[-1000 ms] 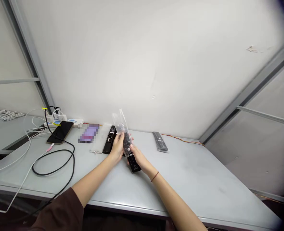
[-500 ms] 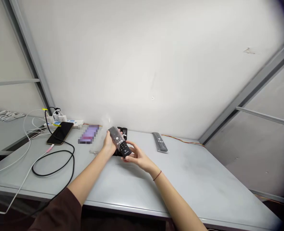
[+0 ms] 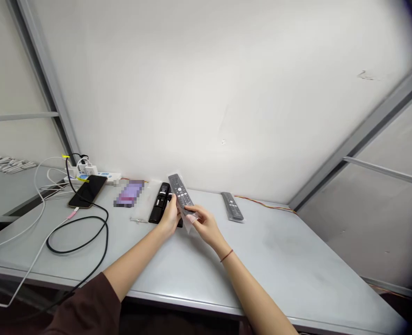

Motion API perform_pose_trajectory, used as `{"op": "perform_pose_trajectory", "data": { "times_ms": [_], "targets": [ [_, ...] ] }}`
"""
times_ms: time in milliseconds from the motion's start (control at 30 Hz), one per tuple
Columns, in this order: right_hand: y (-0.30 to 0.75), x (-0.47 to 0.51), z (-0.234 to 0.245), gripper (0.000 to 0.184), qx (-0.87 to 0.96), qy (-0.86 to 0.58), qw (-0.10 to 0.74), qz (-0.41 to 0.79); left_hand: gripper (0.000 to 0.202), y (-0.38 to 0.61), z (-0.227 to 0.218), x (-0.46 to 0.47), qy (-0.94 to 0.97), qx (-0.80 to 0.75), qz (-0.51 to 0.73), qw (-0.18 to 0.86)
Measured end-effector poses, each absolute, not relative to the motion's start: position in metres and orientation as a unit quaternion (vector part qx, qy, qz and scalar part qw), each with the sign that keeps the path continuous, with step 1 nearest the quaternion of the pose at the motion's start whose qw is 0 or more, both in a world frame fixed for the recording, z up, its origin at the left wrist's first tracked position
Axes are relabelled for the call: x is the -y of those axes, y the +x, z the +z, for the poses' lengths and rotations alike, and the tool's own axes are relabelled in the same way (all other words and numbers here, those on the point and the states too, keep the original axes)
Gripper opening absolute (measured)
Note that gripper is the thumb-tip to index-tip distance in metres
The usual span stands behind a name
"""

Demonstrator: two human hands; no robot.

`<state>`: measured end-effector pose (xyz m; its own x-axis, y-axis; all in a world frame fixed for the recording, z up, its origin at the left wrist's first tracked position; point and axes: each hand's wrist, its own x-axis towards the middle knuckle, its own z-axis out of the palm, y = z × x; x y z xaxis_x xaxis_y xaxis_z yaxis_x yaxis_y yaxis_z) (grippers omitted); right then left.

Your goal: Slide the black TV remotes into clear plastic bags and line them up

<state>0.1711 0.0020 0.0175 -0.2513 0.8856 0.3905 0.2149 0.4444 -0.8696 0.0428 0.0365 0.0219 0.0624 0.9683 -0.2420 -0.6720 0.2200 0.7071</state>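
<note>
A dark remote control (image 3: 181, 190) in a clear plastic sleeve is held up at a tilt above the table, buttons facing me. My left hand (image 3: 170, 217) is closed around its left side. At the lower end, my right hand (image 3: 206, 225) pinches the remote and the loose sleeve film between thumb and fingers. Behind my left hand, a black remote (image 3: 160, 203) lies back side up on the table. Beside it another black remote is mostly hidden by my hand and the held one. Farther right lies a sleeved remote (image 3: 232, 206), buttons up.
Clear plastic film (image 3: 143, 207) lies left of the black remotes. A pixelated phone-like object (image 3: 129, 193) and a black phone (image 3: 88, 191) are farther left, near a power strip (image 3: 111, 177). A looped black cable (image 3: 106, 232) and white cables cross the table's left side.
The remote's lower end was bare and now has sleeve film over it. Both hands have shifted slightly right with it, uncovering the black remote behind. My right fingers have closed on the lower end.
</note>
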Motion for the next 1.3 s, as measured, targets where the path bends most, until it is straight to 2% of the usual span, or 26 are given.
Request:
{"op": "perform_pose_trajectory", "data": {
  "times_ms": [200,400,633,700,833,1000,1133,1300],
  "targets": [
    [0.157,0.008,0.017,0.022,0.746,-0.379,0.432,0.336,0.054,0.018,0.034,-0.056,0.146,-0.298,0.616,0.714],
    [0.148,0.014,0.014,0.043,0.753,-0.393,0.403,0.341,0.047,0.016,0.038,-0.053,0.126,-0.303,0.616,0.716],
    [0.151,0.012,0.013,0.039,0.746,-0.396,0.413,0.342,0.051,0.019,0.040,-0.048,0.155,-0.307,0.578,0.740],
    [0.152,0.011,0.014,0.036,0.742,-0.401,0.418,0.337,0.046,0.016,0.041,-0.050,0.168,-0.298,0.557,0.757],
    [0.155,0.008,0.015,0.030,0.725,-0.414,0.432,0.341,0.020,0.008,0.041,-0.054,0.198,-0.304,0.511,0.779],
    [0.162,0.003,0.016,0.026,0.685,-0.421,0.451,0.388,0.019,-0.003,0.039,-0.061,0.199,-0.282,0.534,0.772],
    [0.174,0.004,0.026,0.022,0.709,-0.373,0.387,0.457,0.020,-0.010,0.042,-0.061,0.227,-0.256,0.536,0.772],
    [0.181,0.008,0.036,0.036,0.726,-0.323,0.293,0.531,0.032,-0.009,0.050,-0.050,0.290,-0.243,0.504,0.776]
  ]
}}
